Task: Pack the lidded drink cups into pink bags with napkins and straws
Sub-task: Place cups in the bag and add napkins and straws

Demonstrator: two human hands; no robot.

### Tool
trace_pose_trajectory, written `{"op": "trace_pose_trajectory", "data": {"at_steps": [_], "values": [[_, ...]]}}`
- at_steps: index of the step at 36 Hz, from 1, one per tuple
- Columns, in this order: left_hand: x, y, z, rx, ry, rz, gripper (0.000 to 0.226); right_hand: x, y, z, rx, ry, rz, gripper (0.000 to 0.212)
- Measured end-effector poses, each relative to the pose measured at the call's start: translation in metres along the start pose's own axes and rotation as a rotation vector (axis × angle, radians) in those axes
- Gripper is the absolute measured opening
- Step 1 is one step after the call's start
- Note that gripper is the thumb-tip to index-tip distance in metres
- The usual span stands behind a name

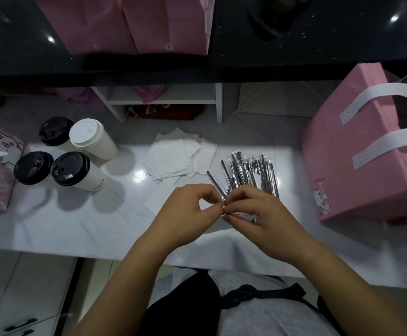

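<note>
Nearest me, the left hand (192, 214) and right hand (258, 219) meet fingertip to fingertip. Both pinch the near ends of the black straws in clear wrappers (251, 170). I cannot count how many each grips, since the right hand's curled fingers cover those ends. The rest fan out just beyond the right hand. Beyond the left hand lies a loose pile of white paper napkins (175, 158). Well left of it stand four white paper cups (70, 169), three black-lidded and one white-lidded. Right of the right hand sits an open pink bag with white handles (357, 151), cut off by the frame edge, its inside too dark to read. Farthest, more pink bags (134, 23) stand on a dark counter (294, 44), their tops cropped.
</note>
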State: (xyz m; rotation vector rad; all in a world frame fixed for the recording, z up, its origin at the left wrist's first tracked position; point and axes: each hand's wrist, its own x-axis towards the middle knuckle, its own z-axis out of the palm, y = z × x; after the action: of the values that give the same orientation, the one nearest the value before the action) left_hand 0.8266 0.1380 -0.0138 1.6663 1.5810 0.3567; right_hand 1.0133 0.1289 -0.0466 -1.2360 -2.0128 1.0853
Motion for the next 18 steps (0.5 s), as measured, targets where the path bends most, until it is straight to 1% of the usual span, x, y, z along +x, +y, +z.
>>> {"op": "trace_pose_trajectory", "data": {"at_steps": [3,7,10,11,13,14,16,18], "values": [[-0.001,-0.001,-0.001,-0.164,-0.034,-0.019,0.012,0.0,-0.001,0.002,0.047,0.014,0.019,0.014],[-0.003,-0.002,-0.001,-0.31,-0.078,0.003,0.014,-0.001,0.0,0.002,0.101,0.042,0.067,0.008],[-0.004,-0.004,-0.001,-0.419,-0.125,0.011,0.009,-0.003,-0.001,0.003,0.189,0.103,0.109,0.011],[-0.004,-0.006,-0.001,-0.441,-0.154,0.01,0.015,-0.003,-0.002,0.003,0.211,0.131,0.115,0.013],[-0.005,-0.011,0.0,-0.413,-0.184,0.013,0.033,-0.004,-0.002,0.005,0.261,0.178,0.15,0.02],[-0.005,-0.013,0.001,-0.384,-0.173,0.014,0.037,-0.004,-0.002,0.005,0.315,0.195,0.185,0.024],[-0.004,-0.016,0.004,-0.363,-0.153,0.014,0.04,-0.005,-0.002,0.005,0.464,0.223,0.264,0.033],[-0.002,-0.018,0.006,-0.372,-0.164,0.017,0.04,-0.006,-0.004,0.004,0.555,0.227,0.334,0.039]]}}
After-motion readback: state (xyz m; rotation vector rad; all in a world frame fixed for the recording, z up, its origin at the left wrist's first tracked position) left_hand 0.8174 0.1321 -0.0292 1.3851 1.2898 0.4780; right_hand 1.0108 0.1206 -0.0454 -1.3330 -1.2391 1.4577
